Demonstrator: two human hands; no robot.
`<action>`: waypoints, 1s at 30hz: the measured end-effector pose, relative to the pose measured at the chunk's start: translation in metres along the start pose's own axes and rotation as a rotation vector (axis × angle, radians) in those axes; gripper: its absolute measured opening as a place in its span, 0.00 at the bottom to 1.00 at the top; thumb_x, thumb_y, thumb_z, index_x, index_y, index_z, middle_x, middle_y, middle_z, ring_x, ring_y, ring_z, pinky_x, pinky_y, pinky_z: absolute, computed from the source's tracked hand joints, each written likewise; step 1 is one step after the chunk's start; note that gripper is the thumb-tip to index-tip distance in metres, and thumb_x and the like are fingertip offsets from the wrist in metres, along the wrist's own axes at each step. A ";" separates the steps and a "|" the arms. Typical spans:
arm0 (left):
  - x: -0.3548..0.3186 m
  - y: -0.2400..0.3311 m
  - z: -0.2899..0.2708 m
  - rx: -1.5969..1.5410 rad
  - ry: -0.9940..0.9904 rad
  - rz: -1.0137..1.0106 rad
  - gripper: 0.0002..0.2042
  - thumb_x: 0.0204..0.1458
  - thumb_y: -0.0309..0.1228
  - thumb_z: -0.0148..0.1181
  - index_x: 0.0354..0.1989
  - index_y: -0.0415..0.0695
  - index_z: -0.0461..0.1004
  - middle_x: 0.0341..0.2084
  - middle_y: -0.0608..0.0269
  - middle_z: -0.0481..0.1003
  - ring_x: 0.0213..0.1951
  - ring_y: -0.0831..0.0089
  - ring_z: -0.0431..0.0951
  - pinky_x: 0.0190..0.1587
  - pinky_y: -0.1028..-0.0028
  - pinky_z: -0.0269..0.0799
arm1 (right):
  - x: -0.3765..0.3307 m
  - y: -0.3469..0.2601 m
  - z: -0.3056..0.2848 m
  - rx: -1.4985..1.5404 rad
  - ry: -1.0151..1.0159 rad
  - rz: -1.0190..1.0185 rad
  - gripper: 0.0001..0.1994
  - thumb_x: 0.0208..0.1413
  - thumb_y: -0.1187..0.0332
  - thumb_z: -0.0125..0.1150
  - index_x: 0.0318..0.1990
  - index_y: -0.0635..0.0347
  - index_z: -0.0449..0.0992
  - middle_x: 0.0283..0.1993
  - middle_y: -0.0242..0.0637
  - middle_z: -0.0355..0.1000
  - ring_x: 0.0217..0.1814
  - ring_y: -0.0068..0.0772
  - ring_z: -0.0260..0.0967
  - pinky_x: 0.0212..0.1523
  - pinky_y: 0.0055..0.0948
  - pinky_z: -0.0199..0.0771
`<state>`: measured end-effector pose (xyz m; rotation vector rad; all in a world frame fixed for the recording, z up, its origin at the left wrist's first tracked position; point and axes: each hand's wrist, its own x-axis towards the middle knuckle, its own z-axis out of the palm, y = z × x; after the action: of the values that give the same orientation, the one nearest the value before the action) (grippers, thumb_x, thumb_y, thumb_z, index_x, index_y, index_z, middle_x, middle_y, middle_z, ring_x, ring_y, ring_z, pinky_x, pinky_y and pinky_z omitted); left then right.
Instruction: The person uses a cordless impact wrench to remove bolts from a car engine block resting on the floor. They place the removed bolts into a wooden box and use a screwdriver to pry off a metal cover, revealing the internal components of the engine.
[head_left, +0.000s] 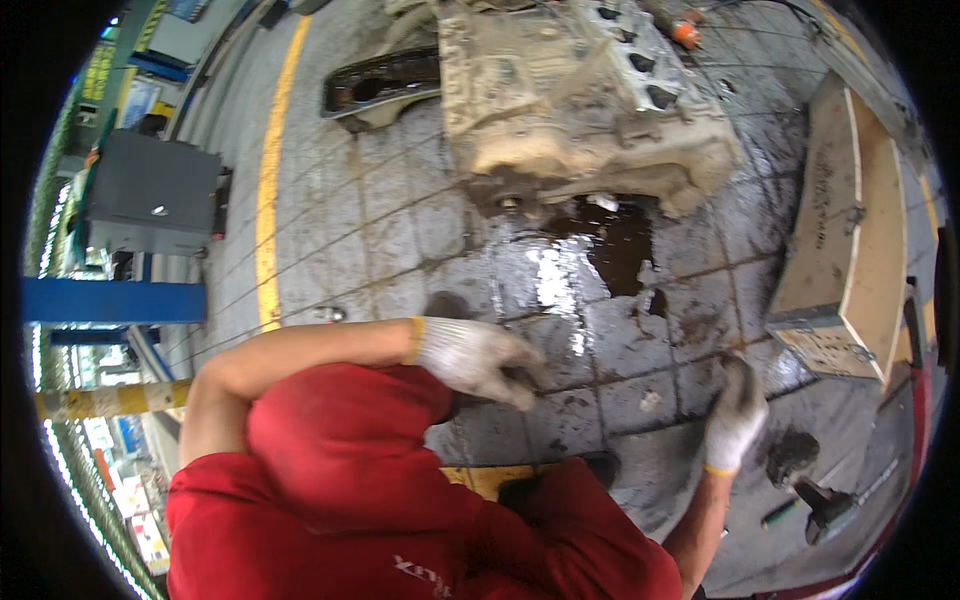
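Note:
My left hand (480, 362), in a white work glove with a yellow cuff, is held over the tiled floor in front of my body. Its fingers are loosely curled with a gap at the thumb, and I see nothing in it. Out to the right, my right hand (738, 415) wears a matching glove, soiled dark at the fingers. Those fingers point away from me, slightly bent, with no object visible in them. Beyond both hands lies a dirty metal engine block (560, 110) on the floor. A dark, wet oil puddle (620, 250) spreads on its near side.
An oil pan (385, 90) lies left of the engine. At right stands a wooden crate (830, 210). Near my right forearm are a dark lump (793, 457) and a black tool (825, 508). A grey cabinet (150, 190) and blue beam (115, 300) stand left.

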<state>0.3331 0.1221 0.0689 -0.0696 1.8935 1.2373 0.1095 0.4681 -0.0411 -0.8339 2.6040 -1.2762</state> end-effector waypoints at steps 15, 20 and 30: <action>-0.070 -0.001 -0.074 0.145 0.063 0.106 0.24 0.71 0.50 0.64 0.62 0.42 0.80 0.54 0.50 0.84 0.55 0.58 0.84 0.59 0.63 0.79 | 0.208 -0.199 -0.032 0.035 0.023 -0.399 0.09 0.70 0.67 0.67 0.53 0.59 0.83 0.45 0.49 0.84 0.48 0.56 0.85 0.48 0.41 0.83; -0.089 0.023 -0.104 0.183 0.002 0.361 0.20 0.72 0.44 0.63 0.63 0.43 0.79 0.53 0.53 0.84 0.55 0.60 0.83 0.60 0.62 0.78 | 0.255 -0.297 -0.029 0.018 0.085 -0.490 0.13 0.69 0.62 0.69 0.54 0.59 0.83 0.42 0.53 0.85 0.46 0.56 0.86 0.47 0.42 0.84; -0.236 0.120 -0.155 0.337 0.577 0.427 0.18 0.69 0.48 0.64 0.60 0.53 0.80 0.46 0.59 0.81 0.48 0.64 0.87 0.47 0.67 0.86 | 0.328 -0.437 -0.078 -0.042 0.156 -0.376 0.15 0.71 0.63 0.68 0.59 0.59 0.83 0.47 0.45 0.87 0.49 0.33 0.86 0.53 0.34 0.84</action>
<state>0.3321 -0.0260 0.3373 0.1862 2.7049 1.2339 -0.0077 0.1338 0.3827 -1.3323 2.6872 -1.4291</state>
